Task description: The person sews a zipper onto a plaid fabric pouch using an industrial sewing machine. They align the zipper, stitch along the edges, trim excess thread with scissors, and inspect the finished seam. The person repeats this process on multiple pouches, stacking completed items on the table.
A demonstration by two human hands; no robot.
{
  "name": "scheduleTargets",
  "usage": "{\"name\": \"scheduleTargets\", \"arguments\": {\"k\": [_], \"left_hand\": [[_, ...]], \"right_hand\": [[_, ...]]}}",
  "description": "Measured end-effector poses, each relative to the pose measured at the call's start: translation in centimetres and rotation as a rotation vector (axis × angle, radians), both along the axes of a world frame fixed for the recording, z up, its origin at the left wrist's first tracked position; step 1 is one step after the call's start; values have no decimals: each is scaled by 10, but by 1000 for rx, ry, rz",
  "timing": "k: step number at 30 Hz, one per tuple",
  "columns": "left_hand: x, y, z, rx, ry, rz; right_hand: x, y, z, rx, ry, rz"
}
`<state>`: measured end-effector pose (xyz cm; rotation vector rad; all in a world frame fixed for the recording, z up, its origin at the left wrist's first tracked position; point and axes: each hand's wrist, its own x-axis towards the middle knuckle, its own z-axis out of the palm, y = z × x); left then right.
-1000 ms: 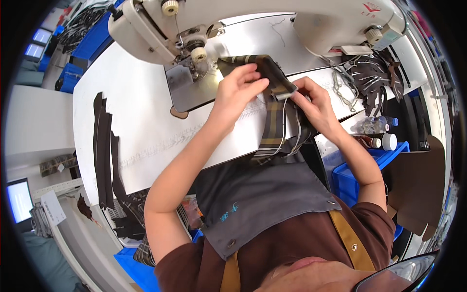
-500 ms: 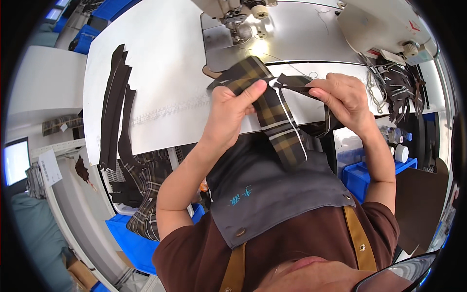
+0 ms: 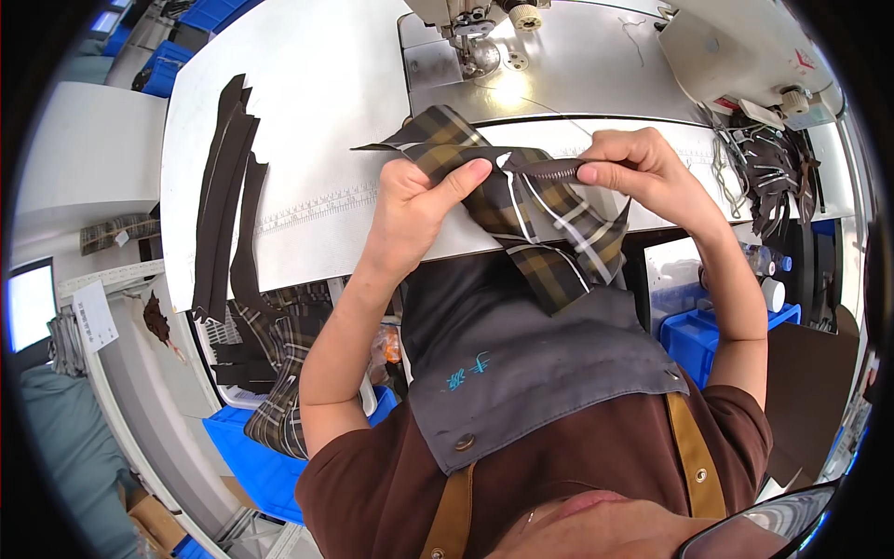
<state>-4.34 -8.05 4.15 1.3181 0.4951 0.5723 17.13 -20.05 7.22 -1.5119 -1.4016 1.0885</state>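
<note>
A dark plaid fabric piece (image 3: 549, 276) with white edging hangs over the table's front edge, in front of my apron. My left hand (image 3: 414, 210) is closed on its upper left part, the thumb pressed on top. My right hand (image 3: 643, 175) pinches the end of a dark zipper (image 3: 556, 173), whose teeth show beside the fingertips. The zipper stretches between both hands and joins the plaid fabric near a small white patch by my left thumb. Part of the fabric fans out below the zipper; its attachment underneath is hidden.
A sewing machine (image 3: 470, 37) stands at the table's far side, its metal bed lit. Dark fabric strips (image 3: 222, 191) lie on the left of the white table (image 3: 307, 121). More dark pieces (image 3: 773, 172) hang at the right. Blue bins (image 3: 256, 456) stand below.
The plaid fabric has opened out to the right below the zipper, and a second flap now shows. My right hand has turned slightly, leaving the zipper teeth visible. My left hand has shifted a little left.
</note>
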Motion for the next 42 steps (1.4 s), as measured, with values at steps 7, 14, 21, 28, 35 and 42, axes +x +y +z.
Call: {"name": "scheduleTargets", "arguments": {"k": [7, 14, 21, 28, 35, 42], "left_hand": [[-4, 11, -7, -137, 16, 18], [-30, 25, -10, -238, -5, 130], [-23, 16, -5, -268, -94, 54], [-14, -10, 15, 4, -49, -123], [-16, -5, -3, 1262, -46, 25], [-22, -28, -5, 1465, -260, 116]], "right_hand": [[-2, -5, -11, 448, -486, 74], [143, -2, -65, 527, -1225, -507], [71, 22, -27, 550, -1188, -359], [-51, 24, -20, -179, 755, -66], [-36, -16, 5, 598, -296, 382], [-27, -60, 18, 368, -263, 241]]}}
